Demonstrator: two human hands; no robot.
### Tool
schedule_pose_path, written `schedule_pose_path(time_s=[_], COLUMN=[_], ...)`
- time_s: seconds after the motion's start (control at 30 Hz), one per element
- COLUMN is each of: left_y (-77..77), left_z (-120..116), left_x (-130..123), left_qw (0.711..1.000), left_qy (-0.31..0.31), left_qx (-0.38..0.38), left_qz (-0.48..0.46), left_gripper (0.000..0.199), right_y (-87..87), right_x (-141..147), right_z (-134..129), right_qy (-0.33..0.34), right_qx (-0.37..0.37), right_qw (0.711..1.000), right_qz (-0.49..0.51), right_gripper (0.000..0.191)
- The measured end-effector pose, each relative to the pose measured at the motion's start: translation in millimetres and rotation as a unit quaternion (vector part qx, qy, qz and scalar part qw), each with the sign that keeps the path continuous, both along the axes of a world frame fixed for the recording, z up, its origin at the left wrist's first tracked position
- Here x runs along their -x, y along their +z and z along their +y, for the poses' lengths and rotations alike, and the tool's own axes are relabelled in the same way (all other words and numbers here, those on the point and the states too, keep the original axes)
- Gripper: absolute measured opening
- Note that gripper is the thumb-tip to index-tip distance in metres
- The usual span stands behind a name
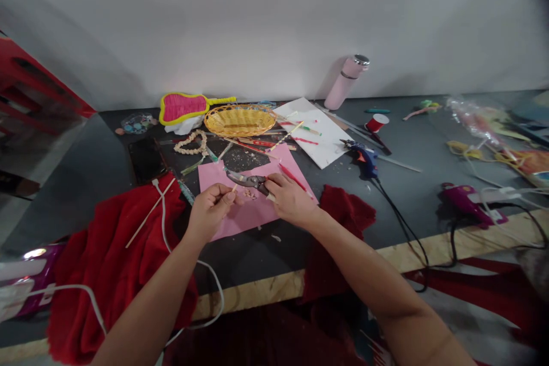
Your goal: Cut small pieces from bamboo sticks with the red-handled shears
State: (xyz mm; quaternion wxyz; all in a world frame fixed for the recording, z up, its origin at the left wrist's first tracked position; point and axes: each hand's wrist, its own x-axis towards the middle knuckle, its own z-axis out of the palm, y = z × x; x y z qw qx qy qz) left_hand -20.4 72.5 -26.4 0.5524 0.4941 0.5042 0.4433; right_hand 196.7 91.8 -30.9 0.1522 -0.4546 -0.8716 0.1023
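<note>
My right hand is wrapped round the handles of a pair of pruning shears, whose curved jaws point left. Pinched between the thumb and fingers of my left hand is a thin wooden stick, its tip at the shears' jaws. Below both hands lies a sheet of pink paper with small cut wooden bits on it. A red pen-like stick rests on the paper beside my right hand.
Behind stand a yellow wicker basket, a pink paddle-shaped piece and a pink bottle. A glue gun with a trailing cord lies right of a white sheet. Red cloth and a white cable overhang the front edge.
</note>
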Motion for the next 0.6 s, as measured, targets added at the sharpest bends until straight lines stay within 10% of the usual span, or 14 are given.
schedule_pose_path(time_s=[0.6], left_y=[0.0], left_z=[0.4], left_x=[-2.9], left_qw=[0.999], left_qy=[0.017], left_qx=[-0.021], left_qz=[0.029], left_gripper=[0.016], right_y=[6.8], right_x=[-3.7], right_z=[-3.5], right_qy=[-0.001], right_qx=[-0.023], right_qw=[0.998], right_qz=[-0.055], right_gripper=[0.042])
